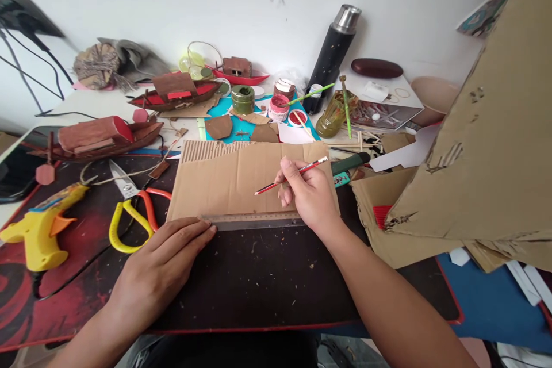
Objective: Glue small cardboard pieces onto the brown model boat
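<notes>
A flat piece of brown cardboard (228, 178) lies on a dark desk mat (259, 276). A metal ruler (250, 221) runs along the cardboard's near edge. My left hand (159, 267) rests flat on the mat, its fingertips pressing the ruler's left end. My right hand (308, 195) sits on the cardboard's right part and holds a red pencil (291, 175), whose tip points left and hovers just above the cardboard.
Yellow-and-orange scissors (131, 210) and a yellow glue gun (41, 227) lie left. Model boats (97, 135), paint pots (278, 106), a black flask (332, 57) and a jar of brushes (334, 115) crowd the back. A large cardboard sheet (483, 138) looms right.
</notes>
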The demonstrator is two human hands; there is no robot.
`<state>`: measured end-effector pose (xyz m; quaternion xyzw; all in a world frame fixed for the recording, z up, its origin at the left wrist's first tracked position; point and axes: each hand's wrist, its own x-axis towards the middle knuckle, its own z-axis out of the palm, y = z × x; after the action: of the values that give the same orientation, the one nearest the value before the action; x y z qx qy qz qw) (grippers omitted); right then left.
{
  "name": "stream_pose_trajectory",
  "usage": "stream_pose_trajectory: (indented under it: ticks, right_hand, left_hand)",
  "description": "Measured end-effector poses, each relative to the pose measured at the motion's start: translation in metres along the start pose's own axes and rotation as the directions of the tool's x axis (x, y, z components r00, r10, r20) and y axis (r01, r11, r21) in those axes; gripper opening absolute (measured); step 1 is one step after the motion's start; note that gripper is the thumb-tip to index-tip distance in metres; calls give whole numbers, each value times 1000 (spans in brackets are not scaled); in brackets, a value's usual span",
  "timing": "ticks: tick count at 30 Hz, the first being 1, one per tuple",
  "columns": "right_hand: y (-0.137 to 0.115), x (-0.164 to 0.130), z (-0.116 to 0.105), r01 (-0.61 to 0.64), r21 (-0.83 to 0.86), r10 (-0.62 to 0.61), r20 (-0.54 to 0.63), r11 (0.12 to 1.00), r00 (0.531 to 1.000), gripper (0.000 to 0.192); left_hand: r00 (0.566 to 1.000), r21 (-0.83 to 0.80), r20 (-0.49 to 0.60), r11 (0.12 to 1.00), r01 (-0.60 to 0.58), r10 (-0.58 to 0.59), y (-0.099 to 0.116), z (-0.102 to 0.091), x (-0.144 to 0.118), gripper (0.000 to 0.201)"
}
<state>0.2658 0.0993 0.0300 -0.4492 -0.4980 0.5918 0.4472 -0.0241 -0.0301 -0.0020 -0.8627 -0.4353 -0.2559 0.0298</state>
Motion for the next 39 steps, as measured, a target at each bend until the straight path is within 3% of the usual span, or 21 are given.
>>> stream_pose_trajectory:
  ticks: [4,21,29,34,39]
  right_hand:
    - [2,0,0,10,23,-9,-9,1000,1000,71]
    - [3,0,-1,8,65,-6,-22,998,1000,73]
    - [1,-9,-2,-19,35,18,39,999,999,73]
    - [3,-20,-4,-77,78,65,142,994,988,70]
    - [8,-27,-8,-38,32,35,91,999,995,70]
  left_hand:
    - [1000,-23,-6,1000,18,-18,0,0,0,60]
    - [999,-27,-53,1000,-13,11,-3,6,0,42]
    - [998,-3,-63,1000,-24,24,-5,7,2,41]
    - [998,10,-63,1000,-27,27,-5,7,2,38]
    - [999,-21,-53,1000,-8,7,-5,6,2,42]
